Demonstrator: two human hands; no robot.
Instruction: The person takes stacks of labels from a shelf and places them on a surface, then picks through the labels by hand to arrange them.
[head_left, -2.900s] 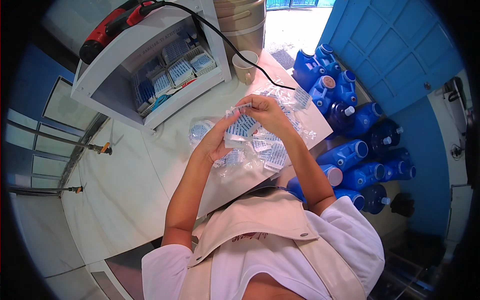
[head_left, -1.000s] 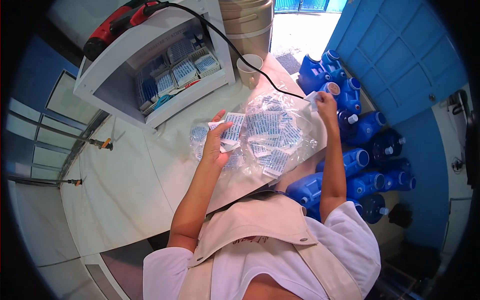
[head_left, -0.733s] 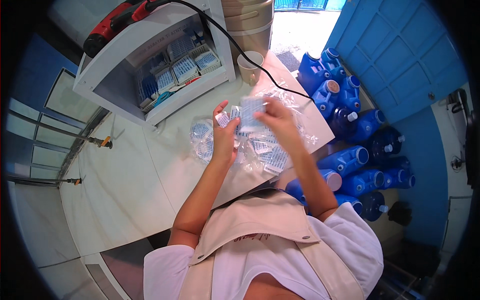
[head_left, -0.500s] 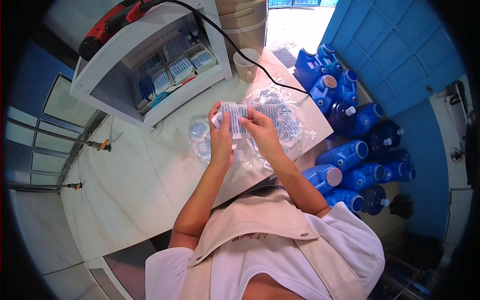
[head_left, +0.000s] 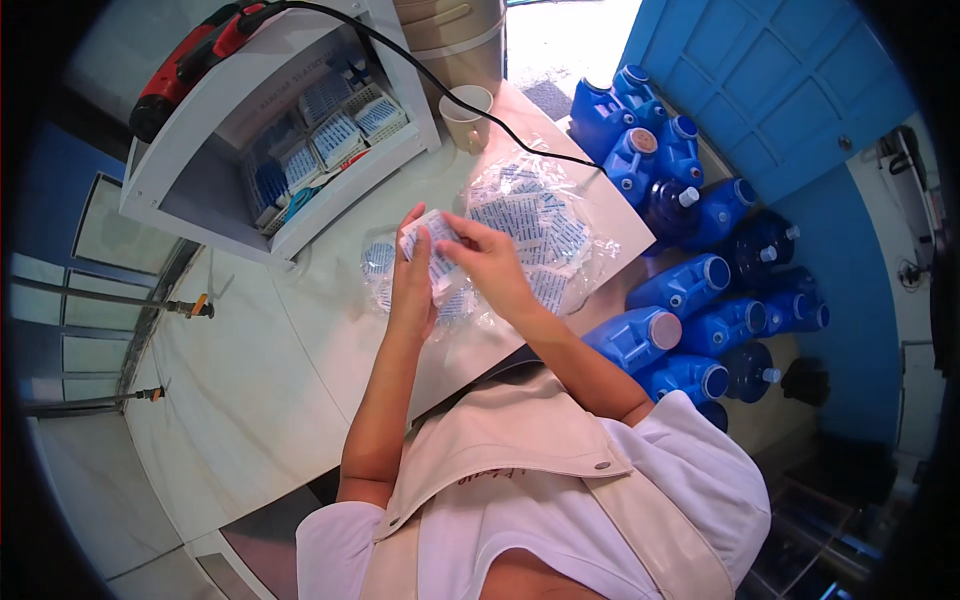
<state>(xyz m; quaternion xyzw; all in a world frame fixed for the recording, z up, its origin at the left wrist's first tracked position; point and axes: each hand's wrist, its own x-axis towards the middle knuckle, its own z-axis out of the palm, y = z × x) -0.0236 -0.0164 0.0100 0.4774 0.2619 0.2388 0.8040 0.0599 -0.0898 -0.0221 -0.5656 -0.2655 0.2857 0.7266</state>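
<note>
Fingers (head_left: 423, 248) of my left hand (head_left: 407, 292) were wrapped around a small bunch of white slips (head_left: 440, 272) with blue print, the thumb lying along the near face and the others passing behind, a grip that seemed meant to keep the pieces from sliding apart. My right hand (head_left: 492, 268) met the bunch from the other side, its fingertips narrowed at the right-hand edge; whether they had closed on a single slip or merely steadied the bunch, I could not tell. Both hands worked slightly above the surface, probably to leave room for handling the thin edges.

Just right of and beyond my fingers spread a large transparent bag (head_left: 530, 225), its similar slips loosely heaped, presumably for easy reach. Left of my left-hand fingers lay a smaller transparent packet (head_left: 378, 258), partly hidden by that hand. Both rested on a pale countertop (head_left: 310, 340).

Farther beyond my fingers stood a cream mug (head_left: 466, 122), with a black cable (head_left: 420, 72) running past it. Beyond and to the left, a white cabinet (head_left: 285, 245) housed small baskets (head_left: 338, 140) of slips, apparently sorted by compartment; a red-and-black tool (head_left: 190, 65) lay on its top, perhaps to spare counter space. Well to the right of my fingers, below counter level, blue jugs (head_left: 640, 335) were grouped closely, likely to save floor.
</note>
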